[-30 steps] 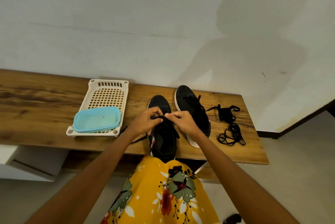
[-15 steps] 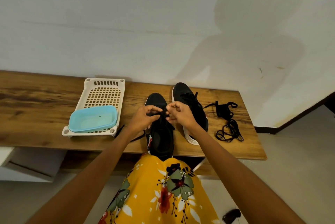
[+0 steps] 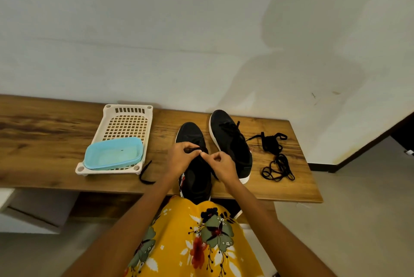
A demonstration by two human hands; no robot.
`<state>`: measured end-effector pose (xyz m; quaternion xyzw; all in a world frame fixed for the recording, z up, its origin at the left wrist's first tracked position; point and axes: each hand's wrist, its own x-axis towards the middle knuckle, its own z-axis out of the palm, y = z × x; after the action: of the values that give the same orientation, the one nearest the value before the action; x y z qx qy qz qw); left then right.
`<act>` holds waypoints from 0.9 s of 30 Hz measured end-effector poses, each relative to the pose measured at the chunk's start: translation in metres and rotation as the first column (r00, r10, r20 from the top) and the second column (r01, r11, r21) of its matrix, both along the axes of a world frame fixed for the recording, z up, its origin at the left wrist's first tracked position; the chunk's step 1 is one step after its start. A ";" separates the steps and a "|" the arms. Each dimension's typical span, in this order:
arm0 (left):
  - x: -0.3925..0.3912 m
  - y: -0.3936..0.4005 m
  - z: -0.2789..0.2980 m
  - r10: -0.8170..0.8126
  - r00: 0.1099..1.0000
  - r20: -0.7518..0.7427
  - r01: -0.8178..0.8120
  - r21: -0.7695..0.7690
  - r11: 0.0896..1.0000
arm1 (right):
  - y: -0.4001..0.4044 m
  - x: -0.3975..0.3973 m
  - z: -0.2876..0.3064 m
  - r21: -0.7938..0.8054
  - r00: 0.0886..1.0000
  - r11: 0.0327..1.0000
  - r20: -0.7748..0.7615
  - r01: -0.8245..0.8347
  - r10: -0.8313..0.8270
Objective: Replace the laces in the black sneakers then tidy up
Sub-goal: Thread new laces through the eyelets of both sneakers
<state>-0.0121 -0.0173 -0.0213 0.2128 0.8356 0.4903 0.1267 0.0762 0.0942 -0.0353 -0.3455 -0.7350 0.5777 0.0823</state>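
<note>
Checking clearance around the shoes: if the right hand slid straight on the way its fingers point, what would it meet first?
The right hand points left toward the left hand, so it would likely meet those fingertips first, over the near sneaker; depth from one view is uncertain.

Both hands, left [image 3: 182, 158] and right [image 3: 220, 165], cover the lacing of the near sneaker [image 3: 194, 178], hiding which eyelets the lace passes through. The sneaker's heel vanishes behind the yellow dress [image 3: 197, 241]. The bench [image 3: 44, 142] runs off the left edge. The pile of laces [image 3: 276, 156] is too tangled to count strands. A dark object at the bottom edge [image 3: 276, 274] is cut off.
</note>
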 end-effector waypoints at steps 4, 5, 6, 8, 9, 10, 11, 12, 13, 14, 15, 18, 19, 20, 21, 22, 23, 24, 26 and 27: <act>0.008 0.000 -0.006 0.053 0.999 -0.012 -0.052 0.081 0.995 | -0.003 0.006 -0.003 -0.130 0.998 0.989 -0.006 0.066 -0.067; 0.009 0.000 -0.007 0.057 0.998 -0.003 -0.057 0.104 0.993 | -0.005 0.006 -0.003 -0.174 0.997 0.982 -0.023 0.066 -0.071; 0.010 0.000 -0.008 0.062 0.998 0.010 -0.062 0.123 0.990 | -0.007 0.006 -0.003 -0.218 0.996 0.974 -0.046 0.059 -0.070; 0.011 0.000 -0.006 0.064 0.998 0.023 -0.066 0.140 0.988 | -0.012 0.003 0.000 -0.268 0.993 0.962 -0.090 0.051 -0.078; 0.010 0.000 -0.006 0.059 0.998 0.023 -0.062 0.143 0.988 | -0.014 0.002 0.000 -0.277 0.990 0.959 -0.112 0.053 -0.087; 0.010 0.000 -0.006 0.056 0.998 0.025 -0.059 0.146 0.988 | -0.015 0.000 0.001 -0.282 0.986 0.958 -0.133 0.057 -0.098; 0.009 0.000 -0.007 0.055 0.998 0.030 -0.058 0.146 0.988 | -0.016 -0.002 0.003 -0.284 0.984 0.956 -0.142 0.068 -0.112; 0.008 0.000 -0.007 0.053 0.998 0.036 -0.058 0.139 0.989 | -0.016 -0.003 0.005 -0.282 0.983 0.956 -0.139 0.078 -0.121; 0.008 0.000 -0.007 0.052 0.998 0.040 -0.056 0.127 0.990 | -0.015 -0.002 0.005 -0.276 0.985 0.958 -0.132 0.074 -0.114; 0.008 0.000 -0.007 0.050 0.998 0.040 -0.055 0.116 0.992 | -0.014 0.000 0.004 -0.262 0.987 0.963 -0.128 0.060 -0.096; 0.008 0.000 -0.007 0.048 0.998 0.036 -0.052 0.108 0.993 | -0.012 0.002 0.004 -0.243 0.990 0.969 -0.118 0.049 -0.080; 0.008 0.001 -0.007 0.045 0.999 0.017 -0.046 0.091 0.995 | -0.006 0.011 0.002 -0.178 0.996 0.984 -0.085 0.008 -0.023; 0.007 0.001 -0.007 0.042 0.999 0.016 -0.043 0.092 0.995 | -0.005 0.014 0.001 -0.149 0.996 0.988 -0.094 -0.023 0.009; 0.007 0.001 -0.008 0.038 0.999 0.019 -0.040 0.096 0.995 | -0.004 0.016 0.002 -0.116 0.994 0.991 -0.094 -0.059 0.048; 0.007 0.001 -0.008 0.036 0.999 0.023 -0.038 0.099 0.994 | -0.004 0.018 0.002 -0.089 0.993 0.992 -0.087 -0.092 0.085; 0.007 0.001 -0.008 0.039 0.999 0.024 -0.041 0.099 0.994 | -0.003 0.019 0.000 -0.066 0.990 0.990 -0.072 -0.125 0.120; 0.007 0.000 -0.009 0.046 0.999 0.025 -0.048 0.095 0.994 | -0.003 0.020 -0.001 -0.042 0.987 0.986 -0.045 -0.158 0.157; 0.008 0.000 -0.009 0.058 0.998 0.029 -0.060 0.096 0.994 | -0.003 0.021 0.000 -0.010 0.983 0.982 -0.005 -0.186 0.186; 0.009 0.001 -0.008 0.078 0.996 0.038 -0.082 0.100 0.992 | 0.000 0.025 0.006 0.046 0.975 0.974 0.006 -0.224 0.223; 0.010 0.001 -0.007 0.083 0.996 0.036 -0.087 0.098 0.991 | 0.002 0.026 0.010 0.060 0.973 0.971 -0.023 -0.229 0.231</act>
<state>-0.0017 -0.0159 -0.0286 0.1754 0.8165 0.5394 0.1081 0.1019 0.0964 -0.0257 -0.2467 -0.7850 0.5671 0.0356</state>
